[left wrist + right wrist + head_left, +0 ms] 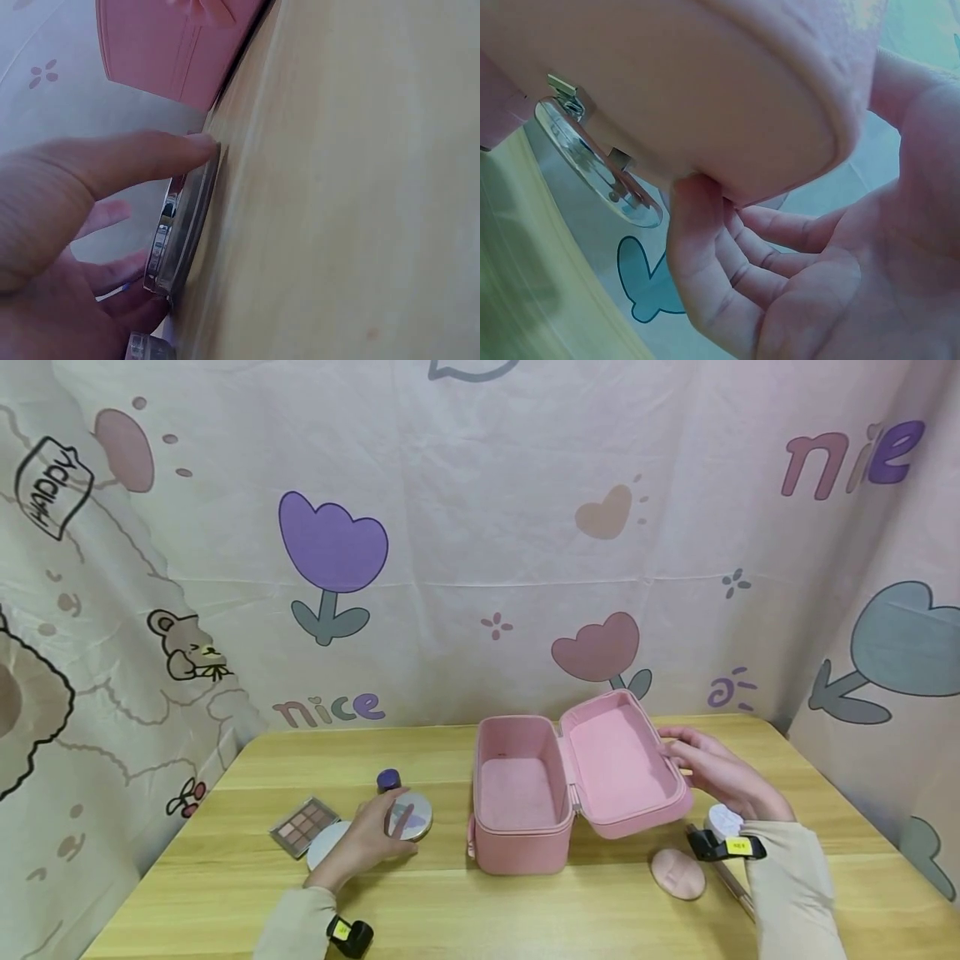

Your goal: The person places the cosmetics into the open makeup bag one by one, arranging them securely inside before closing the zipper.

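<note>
On the left part of the table, my left hand point(365, 839) spans a round silver-rimmed compact point(417, 817), thumb on one edge and fingers on the opposite one. In the left wrist view the compact point(187, 217) shows edge-on, close over the wood. A pink cosmetic case point(521, 853) stands in the middle with its lid point(611, 756) swung out to the right. My right hand point(720, 775) grips the lid's far right rim. Seen from the right wrist, its fingers curl against that rim, and a shiny carrying handle point(592, 161) hangs from the lid's outside.
Beside the left hand lie an eyeshadow palette point(303, 827), a white round item point(324, 842) and a purple-capped bottle point(388, 779). Around the right wrist are a beige powder puff point(678, 874), a small white jar point(723, 821) and a brush point(735, 887), partly hidden. A printed curtain point(450, 610) hangs behind.
</note>
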A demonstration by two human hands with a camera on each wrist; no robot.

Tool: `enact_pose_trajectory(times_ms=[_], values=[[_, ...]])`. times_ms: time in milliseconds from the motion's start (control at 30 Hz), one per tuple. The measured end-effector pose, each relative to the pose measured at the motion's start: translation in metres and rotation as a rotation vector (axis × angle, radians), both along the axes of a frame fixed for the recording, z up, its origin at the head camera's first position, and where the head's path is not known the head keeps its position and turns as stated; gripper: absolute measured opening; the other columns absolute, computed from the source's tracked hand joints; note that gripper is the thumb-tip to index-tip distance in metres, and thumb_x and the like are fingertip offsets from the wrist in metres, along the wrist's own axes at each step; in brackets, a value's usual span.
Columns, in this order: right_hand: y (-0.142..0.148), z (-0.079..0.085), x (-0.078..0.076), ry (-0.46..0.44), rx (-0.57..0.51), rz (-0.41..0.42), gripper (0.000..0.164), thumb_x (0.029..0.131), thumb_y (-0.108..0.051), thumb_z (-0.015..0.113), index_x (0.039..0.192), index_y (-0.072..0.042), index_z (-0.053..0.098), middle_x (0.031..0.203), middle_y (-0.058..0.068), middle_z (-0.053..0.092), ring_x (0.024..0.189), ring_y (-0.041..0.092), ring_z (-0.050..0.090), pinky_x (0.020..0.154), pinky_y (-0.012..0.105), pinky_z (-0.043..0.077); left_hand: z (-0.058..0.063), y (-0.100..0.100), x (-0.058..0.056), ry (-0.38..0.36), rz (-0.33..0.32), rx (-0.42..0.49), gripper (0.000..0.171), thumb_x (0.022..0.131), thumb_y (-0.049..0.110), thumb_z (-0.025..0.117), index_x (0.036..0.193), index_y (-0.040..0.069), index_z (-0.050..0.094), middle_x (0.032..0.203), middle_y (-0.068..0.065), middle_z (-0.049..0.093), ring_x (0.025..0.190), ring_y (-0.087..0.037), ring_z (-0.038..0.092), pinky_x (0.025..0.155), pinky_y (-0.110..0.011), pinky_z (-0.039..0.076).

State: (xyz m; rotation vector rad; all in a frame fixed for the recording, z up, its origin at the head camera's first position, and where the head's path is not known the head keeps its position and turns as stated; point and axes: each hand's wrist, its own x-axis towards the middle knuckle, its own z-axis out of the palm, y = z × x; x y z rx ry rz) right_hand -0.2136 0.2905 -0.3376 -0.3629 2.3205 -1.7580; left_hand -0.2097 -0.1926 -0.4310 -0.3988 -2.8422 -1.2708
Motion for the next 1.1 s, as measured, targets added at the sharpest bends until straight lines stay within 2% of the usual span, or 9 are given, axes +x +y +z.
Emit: enact_pose_trajectory(times_ms=[200, 333, 500, 700, 867, 967, 1100], values=[[-0.0002, -0.0010, 0.0001, 0.001, 0.005, -0.004, 0.056, 0.101, -0.020, 0.043, 0.140, 0.014, 0.023, 0.123, 0.016, 0.048, 0.097, 0.013, 0.056, 0.083, 0.032, 0.051, -0.0010, 0.0001, -0.0005, 0.028, 0.006, -0.016, 0.086, 0.065, 0.012, 0.088, 0.138, -0.004, 0.046, 0.134, -0.027, 0.045, 0.123, -0.045, 0.039, 0.098, -0.060, 0.036], [0.0001, -0.0018, -0.0002, -0.001, 0.019, -0.010, 0.057, 0.102, -0.021, 0.043, 0.141, 0.014, 0.022, 0.128, 0.020, 0.046, 0.099, 0.013, 0.055, 0.084, 0.032, 0.051, -0.0006, 0.0008, -0.0012, 0.047, 0.002, -0.020, 0.085, 0.064, 0.013, 0.089, 0.136, -0.005, 0.047, 0.129, -0.027, 0.048, 0.119, -0.043, 0.046, 0.097, -0.056, 0.038], [0.0001, -0.0025, -0.0010, 0.001, 0.019, -0.006, 0.058, 0.101, -0.020, 0.043, 0.142, 0.014, 0.020, 0.131, 0.027, 0.041, 0.099, 0.013, 0.056, 0.083, 0.031, 0.051, -0.0005, 0.0003, -0.0012, 0.074, 0.004, -0.011, 0.085, 0.062, 0.014, 0.090, 0.134, -0.005, 0.049, 0.127, -0.027, 0.049, 0.117, -0.043, 0.048, 0.096, -0.056, 0.040], [-0.0003, -0.0021, -0.0010, 0.001, 0.008, -0.003, 0.058, 0.101, -0.019, 0.043, 0.141, 0.015, 0.019, 0.129, 0.025, 0.042, 0.098, 0.013, 0.056, 0.083, 0.031, 0.051, -0.0018, -0.0001, -0.0026, 0.090, -0.002, 0.046, 0.080, 0.061, 0.012, 0.089, 0.130, -0.003, 0.053, 0.125, -0.022, 0.050, 0.117, -0.042, 0.048, 0.097, -0.054, 0.039], [-0.0005, -0.0027, -0.0017, -0.002, 0.007, 0.005, 0.058, 0.101, -0.019, 0.042, 0.141, 0.015, 0.018, 0.132, 0.029, 0.039, 0.099, 0.013, 0.055, 0.084, 0.031, 0.051, -0.0019, -0.0001, -0.0043, 0.146, -0.009, 0.039, 0.077, 0.061, 0.014, 0.089, 0.128, -0.002, 0.055, 0.122, -0.019, 0.052, 0.116, -0.039, 0.049, 0.098, -0.056, 0.038], [-0.0006, -0.0032, -0.0023, -0.003, 0.003, 0.004, 0.058, 0.101, -0.018, 0.042, 0.141, 0.016, 0.018, 0.131, 0.028, 0.041, 0.099, 0.012, 0.056, 0.083, 0.031, 0.051, -0.0021, -0.0004, -0.0046, 0.154, -0.011, 0.052, 0.076, 0.061, 0.014, 0.088, 0.128, -0.001, 0.055, 0.122, -0.019, 0.052, 0.115, -0.039, 0.049, 0.098, -0.056, 0.037], [0.0003, -0.0028, -0.0020, 0.007, -0.001, 0.003, 0.057, 0.101, -0.018, 0.043, 0.141, 0.016, 0.019, 0.126, 0.020, 0.047, 0.097, 0.012, 0.057, 0.082, 0.031, 0.051, -0.0016, -0.0005, -0.0044, 0.149, -0.019, 0.068, 0.078, 0.061, 0.015, 0.089, 0.129, -0.001, 0.054, 0.121, -0.018, 0.051, 0.115, -0.038, 0.049, 0.098, -0.055, 0.038]])
